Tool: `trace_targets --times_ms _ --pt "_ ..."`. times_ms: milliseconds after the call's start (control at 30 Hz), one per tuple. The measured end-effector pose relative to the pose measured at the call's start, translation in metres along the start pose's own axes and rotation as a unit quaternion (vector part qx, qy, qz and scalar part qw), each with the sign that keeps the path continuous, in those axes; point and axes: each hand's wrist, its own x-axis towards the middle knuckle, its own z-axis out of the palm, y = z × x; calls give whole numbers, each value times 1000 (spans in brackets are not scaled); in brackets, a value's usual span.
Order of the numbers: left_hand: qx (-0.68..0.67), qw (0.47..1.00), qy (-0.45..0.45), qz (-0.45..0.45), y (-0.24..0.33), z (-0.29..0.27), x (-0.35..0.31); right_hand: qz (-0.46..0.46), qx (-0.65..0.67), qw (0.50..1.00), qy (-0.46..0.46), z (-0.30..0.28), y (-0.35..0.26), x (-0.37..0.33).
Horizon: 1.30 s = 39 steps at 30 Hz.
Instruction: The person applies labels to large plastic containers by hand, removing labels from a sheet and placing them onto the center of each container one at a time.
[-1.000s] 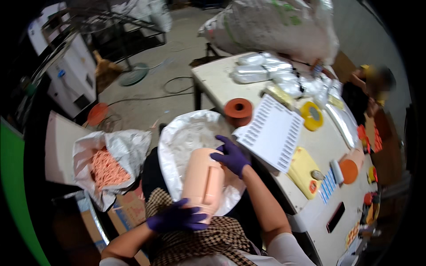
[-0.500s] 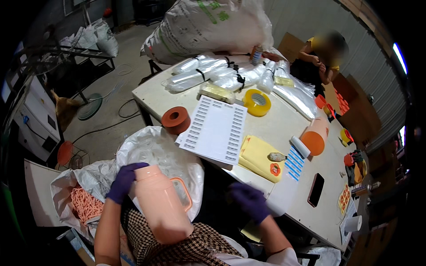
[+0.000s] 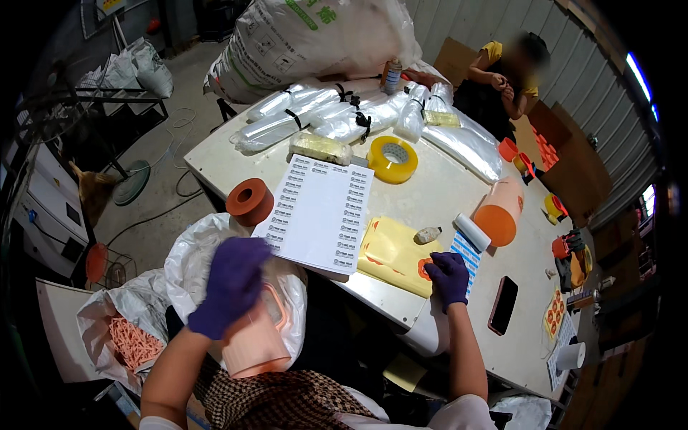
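Note:
A glossy peach-pink jug (image 3: 254,347) with a loop handle rests at my lap, tilted. My left hand (image 3: 231,287), in a purple glove, is over the jug's upper part and hides it; motion blurs its fingers. On the table my right hand (image 3: 450,279), gloved the same, has its fingers bent together at the edge of a round orange sticker (image 3: 424,268). This sticker is at the right end of a yellow backing sheet (image 3: 390,254). Close to that hand are a small wrapped lump (image 3: 428,235) and a blue-and-white striped sheet (image 3: 466,259).
White label sheets (image 3: 315,215), brown tape (image 3: 249,201), yellow tape (image 3: 392,160) and bundled clear bags (image 3: 322,115) cover the table's left. A peach jug (image 3: 499,211) and a phone (image 3: 503,306) lie right. Sacks (image 3: 183,247) stand beside my left arm. Another person (image 3: 502,86) sits beyond.
My right hand has moved up and right from beside the table edge to the sticker. My left hand has shifted over the jug's top. The view has turned slightly.

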Motion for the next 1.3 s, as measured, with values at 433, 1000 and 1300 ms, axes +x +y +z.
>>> trace_targets --times_ms 433,1000,1300 --pt "-80 968 -225 80 101 205 117 96 25 992 -76 -9 -8 33" --pt "-409 904 -83 -92 62 10 63 -97 304 947 -40 -1 -154 -123" --pt "15 966 -98 -237 70 -19 -181 70 331 857 -389 148 -212 -107"
